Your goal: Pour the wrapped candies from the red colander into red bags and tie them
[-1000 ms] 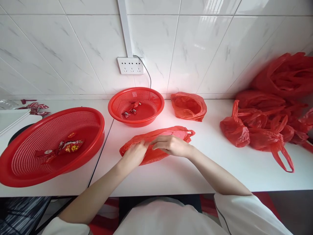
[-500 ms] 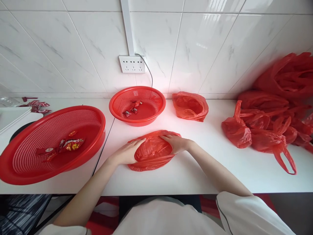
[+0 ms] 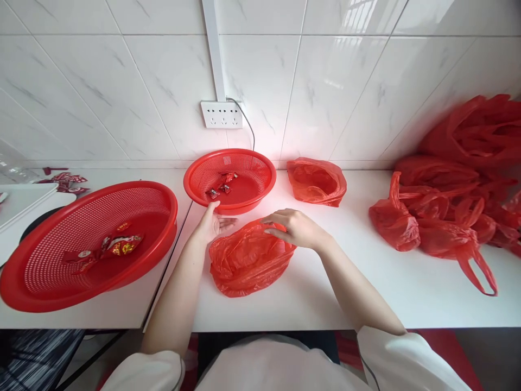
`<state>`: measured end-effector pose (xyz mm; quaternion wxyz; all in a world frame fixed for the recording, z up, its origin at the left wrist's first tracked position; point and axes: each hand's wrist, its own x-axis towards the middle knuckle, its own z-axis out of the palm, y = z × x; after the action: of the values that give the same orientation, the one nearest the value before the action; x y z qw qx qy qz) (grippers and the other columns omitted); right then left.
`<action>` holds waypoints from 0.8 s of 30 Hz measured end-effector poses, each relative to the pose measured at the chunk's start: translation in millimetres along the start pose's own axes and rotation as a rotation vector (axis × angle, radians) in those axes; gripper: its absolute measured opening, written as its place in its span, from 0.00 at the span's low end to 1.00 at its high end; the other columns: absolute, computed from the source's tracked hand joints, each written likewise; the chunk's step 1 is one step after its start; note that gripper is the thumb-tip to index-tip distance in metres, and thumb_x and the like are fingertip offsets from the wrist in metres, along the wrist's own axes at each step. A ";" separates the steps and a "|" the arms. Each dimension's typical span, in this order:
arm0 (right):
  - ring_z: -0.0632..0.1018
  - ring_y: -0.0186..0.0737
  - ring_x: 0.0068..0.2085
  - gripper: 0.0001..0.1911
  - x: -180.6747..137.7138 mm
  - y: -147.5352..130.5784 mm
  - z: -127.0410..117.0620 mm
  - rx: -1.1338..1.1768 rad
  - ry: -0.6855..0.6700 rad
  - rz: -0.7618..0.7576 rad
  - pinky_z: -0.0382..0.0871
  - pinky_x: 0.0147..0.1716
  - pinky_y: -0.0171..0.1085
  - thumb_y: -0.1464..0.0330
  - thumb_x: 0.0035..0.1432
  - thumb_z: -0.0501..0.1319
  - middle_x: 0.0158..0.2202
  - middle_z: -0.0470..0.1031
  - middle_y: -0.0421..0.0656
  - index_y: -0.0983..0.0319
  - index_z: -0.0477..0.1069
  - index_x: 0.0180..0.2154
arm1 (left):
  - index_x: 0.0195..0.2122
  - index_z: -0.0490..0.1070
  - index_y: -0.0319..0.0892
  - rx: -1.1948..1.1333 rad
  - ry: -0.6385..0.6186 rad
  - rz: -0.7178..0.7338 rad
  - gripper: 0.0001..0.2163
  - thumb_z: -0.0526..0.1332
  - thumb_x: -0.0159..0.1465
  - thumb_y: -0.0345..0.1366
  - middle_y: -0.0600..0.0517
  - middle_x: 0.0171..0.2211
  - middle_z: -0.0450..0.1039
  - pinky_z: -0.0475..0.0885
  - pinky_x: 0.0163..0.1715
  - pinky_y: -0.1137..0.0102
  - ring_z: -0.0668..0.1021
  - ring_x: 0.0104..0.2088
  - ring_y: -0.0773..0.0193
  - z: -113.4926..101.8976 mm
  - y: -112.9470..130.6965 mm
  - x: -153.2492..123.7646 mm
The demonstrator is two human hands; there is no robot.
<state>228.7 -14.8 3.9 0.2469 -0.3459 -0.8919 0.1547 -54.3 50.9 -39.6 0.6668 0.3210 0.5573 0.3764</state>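
Note:
A red plastic bag (image 3: pixel 250 266) lies on the white table in front of me, its mouth spread wide. My left hand (image 3: pixel 212 224) is off the bag's back left side, thumb raised and fingers apart, just in front of the smaller red basket (image 3: pixel 254 203). It holds nothing. Over the bag's back right edge hovers my right hand (image 3: pixel 291 227), fingers loosely curved and apart; whether its fingertips touch the plastic is unclear. Several small wrapped packets (image 3: pixel 225 188) sit in the smaller basket.
At the left stands a larger red basket (image 3: pixel 163 198) holding red and gold packets (image 3: pixel 124 245). Another opened red bag (image 3: pixel 315 182) rests near the wall. Tied red bags (image 3: pixel 394 217) are heaped at the right. A socket panel (image 3: pixel 222 115) is on the tiled wall.
Both hands have come out of the bag's mouth. My left hand has moved back toward the smaller basket, and my right hand has lifted. The bag's mouth has shifted shape.

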 end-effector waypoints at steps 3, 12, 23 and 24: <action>0.78 0.42 0.39 0.15 9.9 -17.7 -13.8 -0.020 0.022 -0.041 0.71 0.43 0.42 0.63 0.65 0.54 0.41 0.79 0.44 0.59 0.72 0.49 | 0.40 0.70 0.33 -0.215 -0.168 0.090 0.14 0.55 0.59 0.38 0.40 0.34 0.78 0.77 0.36 0.69 0.81 0.35 0.58 5.1 1.7 2.9; 0.79 0.41 0.41 0.15 13.9 -25.6 -21.9 0.024 0.023 -0.013 0.72 0.40 0.40 0.64 0.65 0.54 0.43 0.79 0.43 0.56 0.71 0.51 | 0.35 0.75 0.33 -0.295 -0.233 0.232 0.11 0.56 0.55 0.31 0.40 0.42 0.78 0.73 0.51 0.60 0.79 0.45 0.54 23.2 -31.2 -8.9; 0.77 0.42 0.44 0.14 17.9 4.4 0.2 -0.015 0.014 0.109 0.72 0.43 0.41 0.65 0.64 0.55 0.46 0.75 0.47 0.59 0.70 0.49 | 0.39 0.75 0.31 -0.283 -0.321 0.190 0.14 0.57 0.55 0.32 0.40 0.40 0.79 0.74 0.48 0.54 0.80 0.43 0.49 36.6 -39.3 -20.5; 0.77 0.43 0.46 0.15 19.7 6.5 4.4 -0.026 0.033 0.132 0.72 0.45 0.43 0.65 0.64 0.55 0.48 0.74 0.48 0.60 0.69 0.51 | 0.40 0.75 0.31 -0.274 -0.332 0.181 0.14 0.57 0.55 0.32 0.40 0.40 0.78 0.74 0.48 0.53 0.80 0.43 0.49 38.0 -39.8 -21.3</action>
<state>217.3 3.0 3.9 0.2463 -0.4098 -0.8648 0.1533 -13.2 11.9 -56.1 0.7502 0.3339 0.3526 0.4487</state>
